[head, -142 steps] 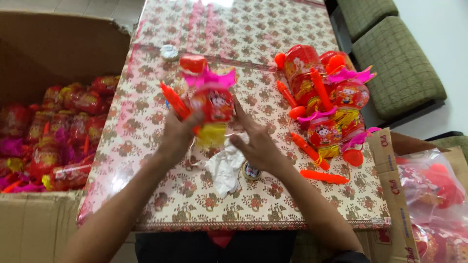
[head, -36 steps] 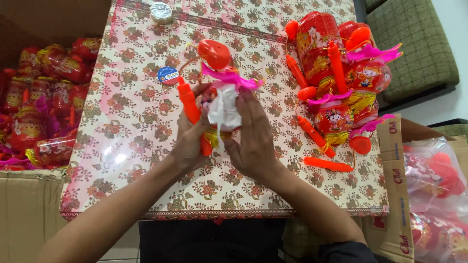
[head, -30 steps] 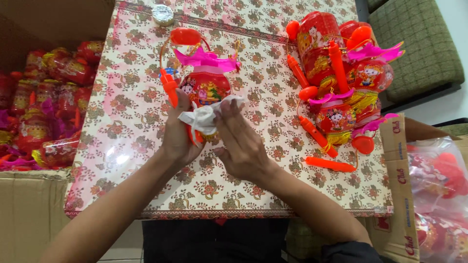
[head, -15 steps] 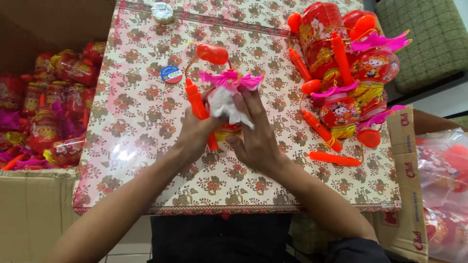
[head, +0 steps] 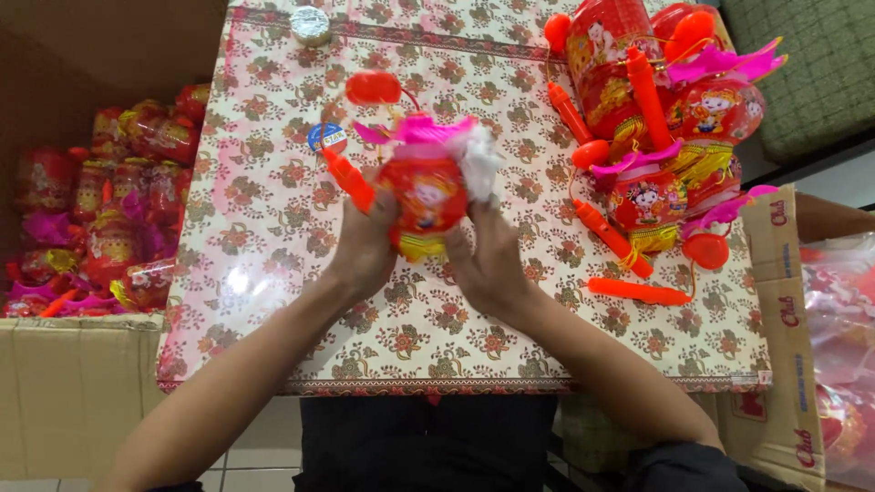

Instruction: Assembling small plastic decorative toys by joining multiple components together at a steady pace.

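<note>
While both forearms reach up from the lower edge of the view, the left hand (head: pixel 366 251) and the right hand (head: pixel 488 264) meet over the middle of the bench (head: pixel 273 301), which is covered in a floral patterned cloth. Each hand is curled around one side of a small red toy lantern (head: pixel 427 191), the fingers pressed against its body so that it is held up just above the cloth, upright and facing the camera. A pink frill (head: pixel 421 129) crowns the lantern, a yellow fringe hangs at its base between the hands, and a crumpled white wrapper (head: pixel 479 157) clings to its right shoulder by the right hand's fingertips. An orange handle stick (head: pixel 348 179) juts out beside the left hand, with a red knob (head: pixel 373 87) above it. Just beyond lies a small blue round sticker (head: pixel 327 138). To the right, a heap of similar lanterns (head: pixel 665 128) lies on the bench. To the left, a cardboard box (head: pixel 64 383) holds more wrapped lanterns. At the far edge sits a silvery round lid (head: pixel 311 25).
</note>
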